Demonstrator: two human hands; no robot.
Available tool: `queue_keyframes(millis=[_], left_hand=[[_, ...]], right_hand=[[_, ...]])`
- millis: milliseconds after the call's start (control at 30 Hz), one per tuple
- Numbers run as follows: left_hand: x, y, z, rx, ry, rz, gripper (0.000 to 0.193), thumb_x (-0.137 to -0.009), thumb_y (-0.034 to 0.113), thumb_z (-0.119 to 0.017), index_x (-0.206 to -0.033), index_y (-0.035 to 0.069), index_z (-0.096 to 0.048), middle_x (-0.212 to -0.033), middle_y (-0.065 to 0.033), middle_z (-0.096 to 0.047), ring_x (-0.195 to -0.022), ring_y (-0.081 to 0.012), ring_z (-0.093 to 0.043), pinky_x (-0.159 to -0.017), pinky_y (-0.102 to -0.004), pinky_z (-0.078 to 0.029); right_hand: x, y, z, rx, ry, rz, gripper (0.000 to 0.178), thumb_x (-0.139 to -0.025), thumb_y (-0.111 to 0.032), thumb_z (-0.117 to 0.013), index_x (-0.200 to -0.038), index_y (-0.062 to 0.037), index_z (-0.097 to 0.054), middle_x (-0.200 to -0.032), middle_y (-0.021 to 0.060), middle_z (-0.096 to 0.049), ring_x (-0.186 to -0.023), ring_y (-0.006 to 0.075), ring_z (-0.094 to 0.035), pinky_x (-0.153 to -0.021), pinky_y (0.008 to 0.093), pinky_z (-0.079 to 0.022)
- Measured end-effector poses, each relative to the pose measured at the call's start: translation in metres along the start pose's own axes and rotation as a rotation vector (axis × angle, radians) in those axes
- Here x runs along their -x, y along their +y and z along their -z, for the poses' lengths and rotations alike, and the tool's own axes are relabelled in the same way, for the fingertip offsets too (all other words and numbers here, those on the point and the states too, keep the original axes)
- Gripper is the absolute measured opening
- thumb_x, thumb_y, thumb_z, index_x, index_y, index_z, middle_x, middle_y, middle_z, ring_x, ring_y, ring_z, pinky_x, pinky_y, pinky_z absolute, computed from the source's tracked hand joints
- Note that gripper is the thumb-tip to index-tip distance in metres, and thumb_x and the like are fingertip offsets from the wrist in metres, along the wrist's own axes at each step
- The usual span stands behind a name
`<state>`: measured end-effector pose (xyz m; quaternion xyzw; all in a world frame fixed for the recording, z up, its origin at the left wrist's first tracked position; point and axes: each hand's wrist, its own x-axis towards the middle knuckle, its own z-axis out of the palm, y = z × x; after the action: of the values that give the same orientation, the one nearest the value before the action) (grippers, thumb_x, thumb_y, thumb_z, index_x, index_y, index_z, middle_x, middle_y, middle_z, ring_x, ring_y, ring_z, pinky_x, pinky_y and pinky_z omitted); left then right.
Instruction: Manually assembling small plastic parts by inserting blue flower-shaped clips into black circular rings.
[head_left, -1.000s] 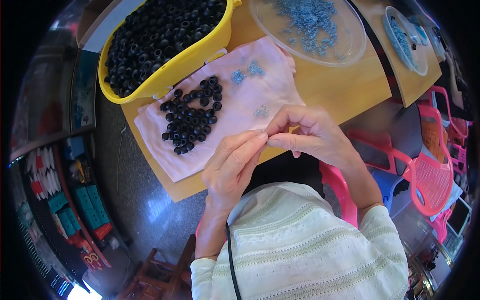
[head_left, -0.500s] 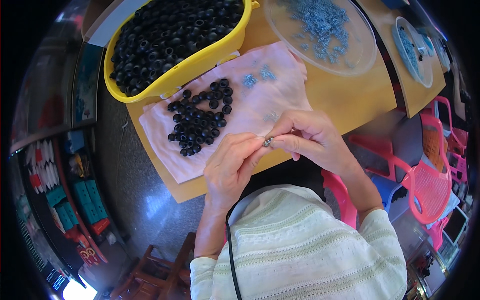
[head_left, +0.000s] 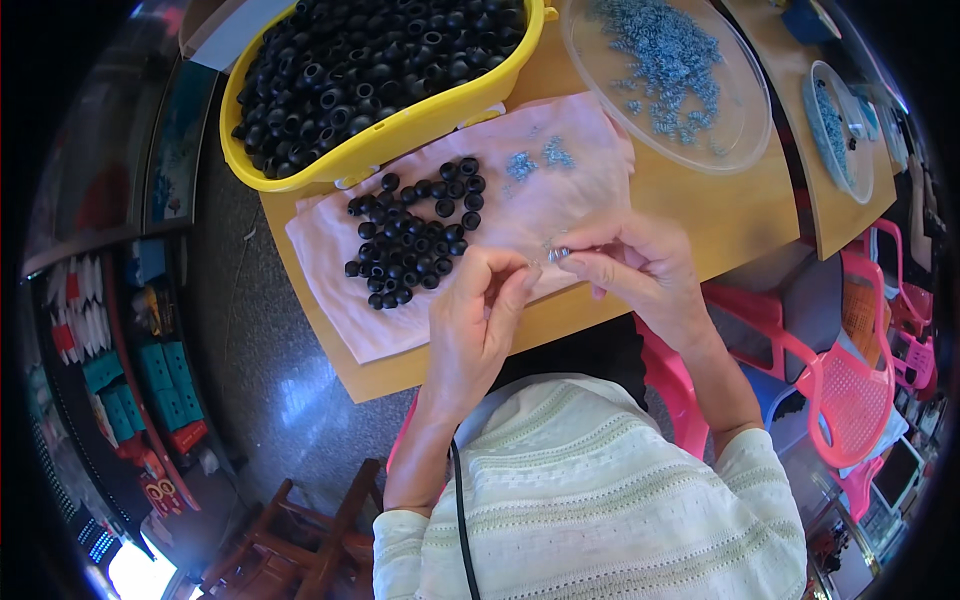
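Observation:
Between the thumb and fingers of my right hand (head_left: pixel 645 265) is a small shiny silvery piece (head_left: pixel 557 255), too small to name. My left hand (head_left: pixel 475 310) faces it, a little apart, with thumb and forefinger pinched together; whatever they hold, if anything, is hidden. Both hands are over the near edge of a pale pink cloth (head_left: pixel 330 270). Left of them on the cloth lies a loose group of small round black hollow caps (head_left: pixel 405 245). Beyond my hands, two little piles of tiny light-blue pieces (head_left: pixel 520 165) rest on the cloth.
A yellow tub (head_left: pixel 400 135) heaped with black caps stands at the far left of the wooden table (head_left: pixel 740 205). Beside it, a clear round tray (head_left: pixel 735 140) holds many blue pieces. Pink plastic chairs (head_left: pixel 850 400) stand at right, a wooden stool (head_left: pixel 280 540) at lower left.
My hands have drawn apart from the small silvery piece they both pinched; it stays in my right fingers. The whole view has shifted slightly.

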<state>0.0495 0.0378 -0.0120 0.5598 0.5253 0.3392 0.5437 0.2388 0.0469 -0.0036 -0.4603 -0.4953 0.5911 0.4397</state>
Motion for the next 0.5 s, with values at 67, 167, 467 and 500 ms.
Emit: queue_keyframes(millis=[67,167,467,500], left_hand=[[-0.003,-0.003,-0.001,-0.177,0.057,-0.092,0.011,-0.09,0.007,-0.061,-0.097,0.0,-0.056,-0.078,-0.007,-0.059,-0.063,-0.0122,-0.055,-0.058,-0.0243,-0.044],[-0.006,-0.01,-0.001,-0.451,0.125,-0.205,0.014,-0.087,0.005,-0.063,-0.099,0.001,-0.058,-0.075,-0.0028,-0.057,-0.06,-0.0056,-0.05,-0.054,-0.0207,-0.041],[-0.002,0.016,-0.006,-0.283,0.178,-0.42,0.03,-0.076,-0.006,-0.072,-0.104,0.002,-0.065,-0.084,-0.008,-0.066,-0.069,-0.0104,-0.06,-0.055,-0.0213,-0.046],[-0.004,0.015,-0.005,-0.297,0.177,-0.536,0.028,-0.075,-0.007,-0.072,-0.101,0.002,-0.067,-0.087,-0.0086,-0.066,-0.072,-0.0112,-0.061,-0.056,-0.0218,-0.046]], right_hand=[[-0.003,0.003,0.003,0.104,0.043,0.004,0.012,-0.085,-0.005,-0.067,-0.096,-0.0002,-0.067,-0.081,0.0009,-0.065,-0.062,0.0024,-0.055,-0.051,0.0177,-0.043],[-0.004,0.0,0.002,0.062,0.053,-0.048,0.012,-0.085,-0.006,-0.067,-0.095,-0.0001,-0.067,-0.08,0.0006,-0.065,-0.061,0.0021,-0.054,-0.05,0.0173,-0.042],[-0.001,-0.008,-0.003,-0.015,-0.029,-0.115,0.016,-0.089,-0.016,-0.064,-0.091,-0.0001,-0.067,-0.079,0.0005,-0.064,-0.062,0.0025,-0.052,-0.049,0.0176,-0.042],[-0.001,-0.009,-0.003,-0.013,-0.027,-0.113,0.016,-0.089,-0.016,-0.064,-0.091,-0.0001,-0.067,-0.079,0.0005,-0.064,-0.062,0.0025,-0.052,-0.049,0.0176,-0.042]])
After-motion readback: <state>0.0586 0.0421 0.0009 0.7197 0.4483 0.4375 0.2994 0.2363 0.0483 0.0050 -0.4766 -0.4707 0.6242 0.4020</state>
